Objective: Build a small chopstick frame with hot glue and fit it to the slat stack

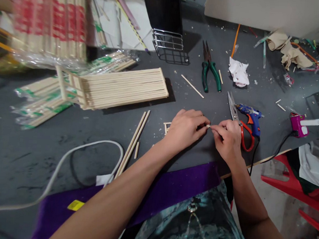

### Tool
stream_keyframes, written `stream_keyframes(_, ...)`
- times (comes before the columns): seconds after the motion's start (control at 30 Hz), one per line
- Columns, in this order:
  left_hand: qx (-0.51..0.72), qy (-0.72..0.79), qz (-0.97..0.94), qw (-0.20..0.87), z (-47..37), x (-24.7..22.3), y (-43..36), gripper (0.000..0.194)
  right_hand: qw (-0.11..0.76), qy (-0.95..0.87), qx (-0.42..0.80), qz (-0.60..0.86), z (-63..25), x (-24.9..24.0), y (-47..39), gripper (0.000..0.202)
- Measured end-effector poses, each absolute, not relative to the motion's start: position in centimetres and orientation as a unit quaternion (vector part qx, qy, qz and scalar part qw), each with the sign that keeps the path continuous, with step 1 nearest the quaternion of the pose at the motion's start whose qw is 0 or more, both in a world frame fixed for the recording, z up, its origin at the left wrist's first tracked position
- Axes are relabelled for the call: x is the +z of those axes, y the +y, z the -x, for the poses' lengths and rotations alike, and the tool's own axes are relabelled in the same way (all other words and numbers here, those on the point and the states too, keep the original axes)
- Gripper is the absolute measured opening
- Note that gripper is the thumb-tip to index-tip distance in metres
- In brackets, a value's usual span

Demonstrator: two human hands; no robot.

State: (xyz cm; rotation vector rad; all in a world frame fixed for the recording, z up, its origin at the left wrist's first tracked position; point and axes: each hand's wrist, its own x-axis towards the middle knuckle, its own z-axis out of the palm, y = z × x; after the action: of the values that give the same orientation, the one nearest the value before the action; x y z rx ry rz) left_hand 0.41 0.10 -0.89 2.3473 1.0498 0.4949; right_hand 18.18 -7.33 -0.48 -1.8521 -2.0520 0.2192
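Observation:
My left hand [190, 128] and my right hand [227, 137] meet near the table's front edge, their fingertips pinched around a tiny pale piece [208, 126] that shows between them. Most of that piece is hidden by the fingers. A small wooden stick frame [166, 128] lies partly behind my left hand. Red-handled scissors [246, 136] lie just right of my right hand, against a blue glue gun [254, 120]. Farther left rests a bed-like model of wooden sticks [126, 88]. Two long sticks [133, 144] and a short one [136, 150] lie left of my left forearm.
Green-handled pliers [212, 74], a crumpled tissue [239, 72] and a wire stand [168, 40] sit toward the back. Packs of chopsticks [50, 26] fill the back left. A white cable [62, 160] curves at left. A pink adapter [299, 125] and a seated person are at right.

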Motion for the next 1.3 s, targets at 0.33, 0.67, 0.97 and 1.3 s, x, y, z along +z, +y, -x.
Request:
stream_keyframes(0.33, 0.183, 0.392, -0.863, 0.260, -0.44, -0.77, 0.03, 0.016, 0.203, -0.726, 0.081, 0.652, -18.27, -0.64, -7.35, 0.026)
stream_keyframes(0.67, 0.176, 0.400, -0.858, 0.271, -0.52, -0.74, 0.00, 0.013, 0.206, -0.729, 0.076, 0.648, -18.32, -0.79, -7.38, 0.026)
stream_keyframes(0.97, 0.168, 0.406, -0.854, 0.277, -0.60, -0.62, 0.08, 0.011, 0.193, -0.729, 0.076, 0.652, -18.34, -0.92, -7.40, 0.026)
stream_keyframes(1.3, 0.173, 0.414, -0.848, 0.281, -0.70, -0.77, 0.01, 0.011, 0.187, -0.730, 0.083, 0.652, -18.33, -0.82, -7.33, 0.030)
